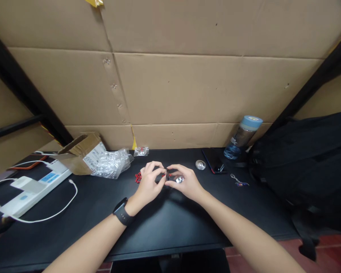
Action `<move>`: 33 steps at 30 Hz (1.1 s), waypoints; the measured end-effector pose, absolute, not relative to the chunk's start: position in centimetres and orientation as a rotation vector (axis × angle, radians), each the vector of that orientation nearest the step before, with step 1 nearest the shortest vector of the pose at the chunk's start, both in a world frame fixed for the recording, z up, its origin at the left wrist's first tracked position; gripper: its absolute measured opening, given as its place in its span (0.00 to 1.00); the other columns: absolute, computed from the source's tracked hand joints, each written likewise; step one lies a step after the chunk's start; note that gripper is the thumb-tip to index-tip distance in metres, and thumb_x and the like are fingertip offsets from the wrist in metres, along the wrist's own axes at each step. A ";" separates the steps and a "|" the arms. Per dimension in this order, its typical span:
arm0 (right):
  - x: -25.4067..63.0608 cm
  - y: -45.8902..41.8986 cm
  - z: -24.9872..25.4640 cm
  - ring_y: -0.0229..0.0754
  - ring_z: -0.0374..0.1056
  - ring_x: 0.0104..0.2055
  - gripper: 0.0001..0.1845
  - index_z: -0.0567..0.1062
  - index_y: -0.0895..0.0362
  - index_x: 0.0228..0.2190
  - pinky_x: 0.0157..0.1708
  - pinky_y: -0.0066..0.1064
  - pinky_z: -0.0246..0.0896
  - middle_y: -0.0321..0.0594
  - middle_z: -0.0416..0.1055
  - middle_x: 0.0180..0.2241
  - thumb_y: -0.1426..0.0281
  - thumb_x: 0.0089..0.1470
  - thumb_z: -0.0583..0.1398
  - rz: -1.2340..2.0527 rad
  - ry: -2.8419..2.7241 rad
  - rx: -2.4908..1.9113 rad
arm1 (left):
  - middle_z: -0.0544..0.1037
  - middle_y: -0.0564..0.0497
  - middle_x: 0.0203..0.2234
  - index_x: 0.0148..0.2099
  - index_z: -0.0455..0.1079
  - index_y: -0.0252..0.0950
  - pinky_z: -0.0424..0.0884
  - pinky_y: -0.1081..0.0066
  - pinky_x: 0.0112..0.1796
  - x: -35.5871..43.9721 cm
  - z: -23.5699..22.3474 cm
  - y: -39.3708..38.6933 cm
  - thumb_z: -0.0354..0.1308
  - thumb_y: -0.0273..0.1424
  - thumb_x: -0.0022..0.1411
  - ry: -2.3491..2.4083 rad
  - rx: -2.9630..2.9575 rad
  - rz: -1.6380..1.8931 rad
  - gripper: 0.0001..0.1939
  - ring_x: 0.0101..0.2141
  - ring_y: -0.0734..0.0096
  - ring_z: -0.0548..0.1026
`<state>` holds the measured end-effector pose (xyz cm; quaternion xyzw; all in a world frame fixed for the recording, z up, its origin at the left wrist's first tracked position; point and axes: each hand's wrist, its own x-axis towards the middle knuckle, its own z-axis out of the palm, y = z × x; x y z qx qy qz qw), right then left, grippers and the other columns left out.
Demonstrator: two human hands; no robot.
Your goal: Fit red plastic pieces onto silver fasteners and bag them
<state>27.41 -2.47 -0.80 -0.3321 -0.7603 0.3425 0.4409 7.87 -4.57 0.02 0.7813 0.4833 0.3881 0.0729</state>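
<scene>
Pinching a small disc-like piece [167, 174] right at the centre of the clock, standing it on edge between the left hand [149, 184] and the right hand [191, 182]! Gripping narrowly on both sides, pressing thumb and forefinger of each hand to it, working over a black tabletop [170, 227]. Showing a shiny silver piece [180, 179] between three and four, right by the curled right fingers, but not being able to tell gripping from merely covering there. Wearing a dark watch [121, 211] on the left wrist, towards seven-thirty. Spotting red pieces [138, 177] at nine, just beside the left hand, and a clear packet [141, 151] between ten and eleven. Looking farther out to nine-thirty, seeing a crumpled plastic bag [112, 163] against a cardboard box [74, 165], then a white power strip [55, 179] around nine. Crossing to two-thirty, seeing a round silver piece [200, 165] near a dark phone [214, 161], then a blue-lidded bottle [241, 138] leaning at two. Finishing at three o'clock with a small keychain [241, 184] and, well beyond, a black backpack [307, 167]. Facing cardboard panelling [173, 87] at twelve.
</scene>
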 end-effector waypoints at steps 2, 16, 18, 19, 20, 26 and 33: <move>27.8 -2.3 -0.5 0.45 0.77 0.44 0.30 0.72 0.51 0.52 0.39 0.32 0.73 0.43 0.75 0.48 0.61 0.49 0.72 0.822 -1.936 -0.828 | 0.74 0.49 0.44 0.40 0.75 0.41 0.60 0.59 0.48 7.8 0.0 -4.4 0.58 0.27 0.64 1.455 2.339 1.183 0.05 0.49 0.59 0.69; 29.1 -1.8 0.4 0.44 0.68 0.49 0.08 0.77 0.53 0.39 0.46 0.36 0.66 0.45 0.71 0.51 0.65 0.65 0.58 0.722 -2.165 -0.848 | 0.74 0.48 0.43 0.40 0.76 0.42 0.61 0.60 0.49 7.7 0.0 -4.6 0.59 0.34 0.66 1.388 2.400 1.279 0.05 0.49 0.60 0.69; 29.2 -1.8 0.4 0.44 0.67 0.50 0.07 0.76 0.53 0.37 0.49 0.38 0.65 0.44 0.70 0.51 0.66 0.65 0.58 0.699 -2.185 -0.858 | 0.74 0.48 0.43 0.41 0.75 0.42 0.61 0.60 0.49 7.6 0.2 -4.6 0.57 0.32 0.67 1.381 2.368 1.277 0.05 0.49 0.61 0.69; 29.3 -1.7 0.5 0.45 0.67 0.51 0.07 0.76 0.53 0.36 0.52 0.39 0.64 0.44 0.70 0.51 0.66 0.65 0.59 0.668 -2.202 -0.869 | 0.74 0.49 0.43 0.43 0.74 0.41 0.61 0.60 0.50 7.6 0.3 -4.6 0.56 0.32 0.68 1.375 2.352 1.269 0.06 0.48 0.62 0.70; 29.4 -1.7 0.6 0.45 0.66 0.52 0.07 0.76 0.53 0.35 0.54 0.41 0.62 0.43 0.69 0.52 0.67 0.64 0.59 0.633 -2.221 -0.880 | 0.74 0.49 0.44 0.44 0.73 0.41 0.61 0.61 0.50 7.5 0.4 -4.6 0.55 0.31 0.69 1.366 2.342 1.251 0.06 0.48 0.62 0.70; 29.7 -1.8 0.7 0.48 0.63 0.55 0.05 0.76 0.53 0.35 0.58 0.45 0.60 0.45 0.68 0.52 0.70 0.63 0.60 0.562 -2.303 -0.865 | 0.75 0.50 0.50 0.47 0.76 0.45 0.60 0.57 0.50 7.6 0.0 -4.4 0.57 0.37 0.68 1.367 2.446 1.025 0.09 0.53 0.58 0.68; 29.8 -1.8 0.5 0.48 0.62 0.57 0.05 0.74 0.54 0.33 0.59 0.44 0.59 0.45 0.68 0.53 0.73 0.62 0.59 0.512 -2.319 -0.840 | 0.74 0.51 0.54 0.47 0.78 0.49 0.60 0.53 0.50 7.9 -1.2 -4.3 0.57 0.38 0.68 1.300 2.570 0.746 0.10 0.56 0.53 0.62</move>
